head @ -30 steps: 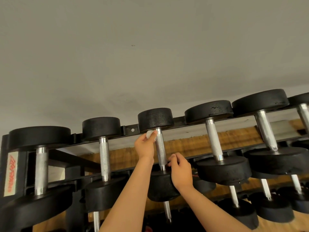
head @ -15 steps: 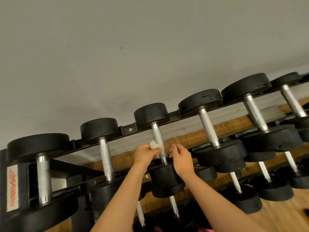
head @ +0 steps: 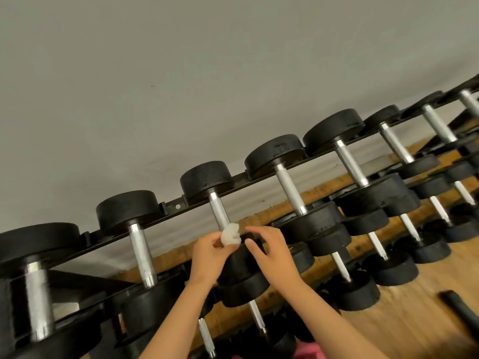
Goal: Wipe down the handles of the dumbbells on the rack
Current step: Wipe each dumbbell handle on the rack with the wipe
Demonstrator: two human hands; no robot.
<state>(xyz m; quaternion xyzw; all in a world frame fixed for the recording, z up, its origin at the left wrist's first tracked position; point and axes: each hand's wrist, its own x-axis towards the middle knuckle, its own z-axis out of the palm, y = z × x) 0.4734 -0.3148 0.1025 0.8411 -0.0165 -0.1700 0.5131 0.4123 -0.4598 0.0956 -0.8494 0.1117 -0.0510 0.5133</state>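
Fingers (head: 212, 238) of the left hand (head: 207, 257) are pinching a small crumpled white wad (head: 230, 235), pressing it against the lower end of a knurled steel handle (head: 219, 211). That handle is belonging to the third dumbbell (head: 206, 178) from the left in the top row, which is lying across the black rack (head: 259, 177) with its far head sitting on the back rail and its near head partly hiding behind both hands. The right hand (head: 272, 257) is hovering just beside the wad, its fingers (head: 261, 231) loosely spread and gripping nothing; whether they are touching the near head below them, I cannot tell. Both bare forearms are reaching up from the bottom edge.

More dumbbells are lining the top row on either side, their heads growing larger toward the left, and a lower row is showing beneath. A plain grey wall (head: 233, 73) is filling the upper part of the view. Wooden flooring (head: 414, 320) is showing under the rack, with a blurred dark object (head: 458, 307) lying on it at the lower right.
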